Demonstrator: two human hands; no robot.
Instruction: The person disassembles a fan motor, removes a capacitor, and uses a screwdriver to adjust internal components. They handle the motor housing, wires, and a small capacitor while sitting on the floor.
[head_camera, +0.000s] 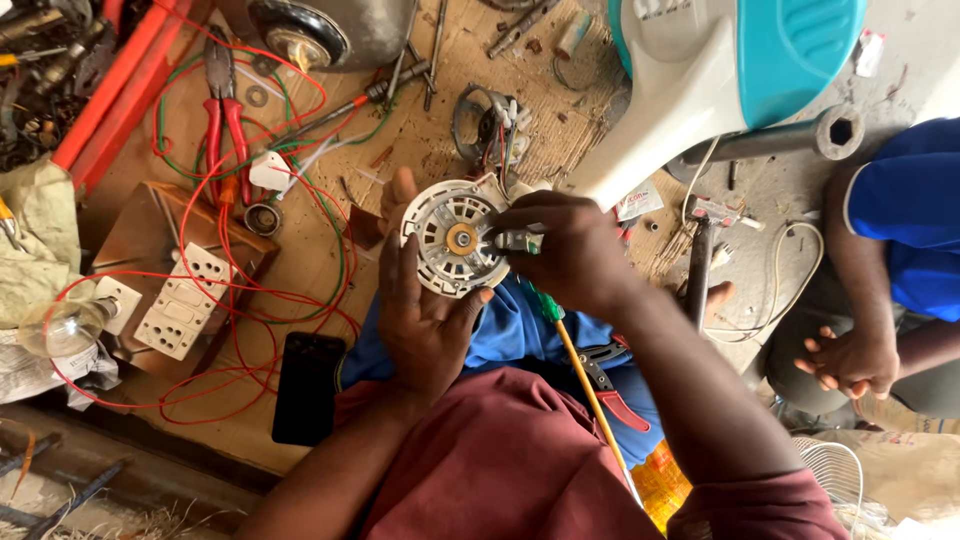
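Observation:
My left hand (425, 315) cups a round white fan motor housing (450, 240) from below, thumb up along its left edge. The housing has radial slots and a brass bushing at its centre. My right hand (570, 250) pinches a small metal part (517, 240) against the housing's right side. A green-handled screwdriver with a yellow shaft (580, 365) lies across my lap under my right forearm. Red-handled pliers (605, 385) rest on my blue-clad thigh beside it.
A wooden switch board (175, 290) with white switches and sockets, a bulb (65, 325) and looping red wires sits left. A black phone (308, 388) lies near my knee. Red pliers (225, 110), a white-and-teal fan body (720, 70) and another person's hand (850, 360) are around.

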